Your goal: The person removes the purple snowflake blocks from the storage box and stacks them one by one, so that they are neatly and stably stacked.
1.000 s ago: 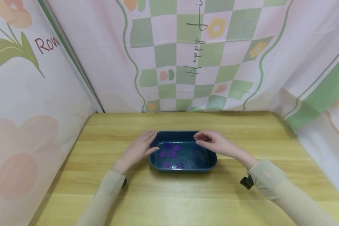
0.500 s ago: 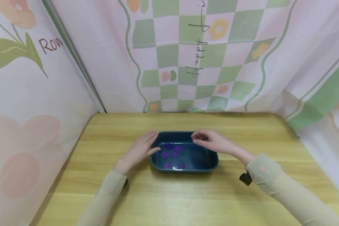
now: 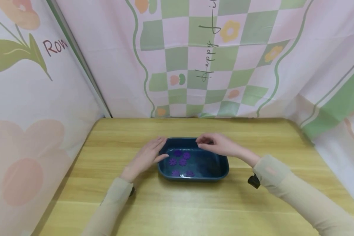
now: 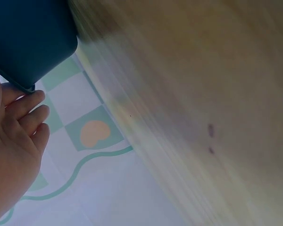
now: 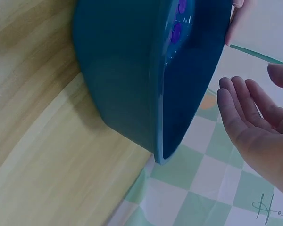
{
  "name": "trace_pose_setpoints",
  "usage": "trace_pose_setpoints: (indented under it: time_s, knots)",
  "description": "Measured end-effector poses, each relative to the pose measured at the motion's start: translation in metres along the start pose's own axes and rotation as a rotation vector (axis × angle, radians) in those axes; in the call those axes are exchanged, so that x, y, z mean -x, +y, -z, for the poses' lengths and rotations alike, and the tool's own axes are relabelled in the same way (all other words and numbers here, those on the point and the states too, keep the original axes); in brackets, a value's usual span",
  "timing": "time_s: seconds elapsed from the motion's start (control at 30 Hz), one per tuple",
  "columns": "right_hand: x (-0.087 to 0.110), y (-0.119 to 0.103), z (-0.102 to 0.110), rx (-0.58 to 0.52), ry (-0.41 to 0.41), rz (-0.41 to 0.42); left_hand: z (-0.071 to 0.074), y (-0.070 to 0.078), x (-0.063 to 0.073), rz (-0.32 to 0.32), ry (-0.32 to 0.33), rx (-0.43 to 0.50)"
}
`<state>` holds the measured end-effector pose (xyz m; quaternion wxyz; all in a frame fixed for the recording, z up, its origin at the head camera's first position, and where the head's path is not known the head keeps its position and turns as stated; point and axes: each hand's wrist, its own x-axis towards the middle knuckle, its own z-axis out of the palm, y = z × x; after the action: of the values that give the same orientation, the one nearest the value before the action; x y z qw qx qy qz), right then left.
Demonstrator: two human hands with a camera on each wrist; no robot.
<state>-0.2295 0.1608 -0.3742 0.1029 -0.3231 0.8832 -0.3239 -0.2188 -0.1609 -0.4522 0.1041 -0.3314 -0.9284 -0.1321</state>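
Note:
A dark blue rectangular basin (image 3: 194,179) with rounded corners stands on the table. Several small purple flower-shaped pieces (image 3: 182,162) lie in its left half, two of them close to the front wall; the floor around them is glossy. My left hand (image 3: 148,154) rests on the basin's left rim, thumb reaching over the inside; in the left wrist view its fingertips (image 4: 40,96) touch the rim's corner. My right hand (image 3: 216,144) hovers over the back right part of the basin. Its fingers are loosely bent, thumb apart, and the right wrist view shows nothing between them.
The light wooden table (image 3: 194,209) ends at a patterned curtain (image 3: 177,59) behind the basin. More printed cloth (image 3: 23,98) closes in the left side, and another curtain (image 3: 336,105) hangs at the right. Each wrist bears a small black camera (image 3: 254,181).
My right hand has drifted slightly left and back over the basin. The left hand keeps its place on the rim. The whole head view has shifted a little; the purple pieces stay put.

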Motion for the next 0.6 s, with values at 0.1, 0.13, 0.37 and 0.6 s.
trace_pose_setpoints:
  time_s: [0.1, 0.13, 0.37, 0.6]
  knots:
    - [-0.004, 0.001, -0.001, 0.010, -0.007, 0.009, -0.001, -0.001, 0.000, -0.015, 0.017, -0.002]
    - [-0.005, 0.001, -0.002, 0.011, -0.009, 0.011, -0.001, -0.001, 0.000, -0.017, 0.019, 0.000]
    - [-0.013, 0.001, -0.004, 0.007, -0.033, 0.019, -0.001, 0.000, 0.000, -0.006, 0.006, 0.001]
    - [-0.020, -0.001, -0.008, 0.014, -0.053, 0.036, -0.001, -0.001, 0.000, -0.010, 0.012, 0.012]
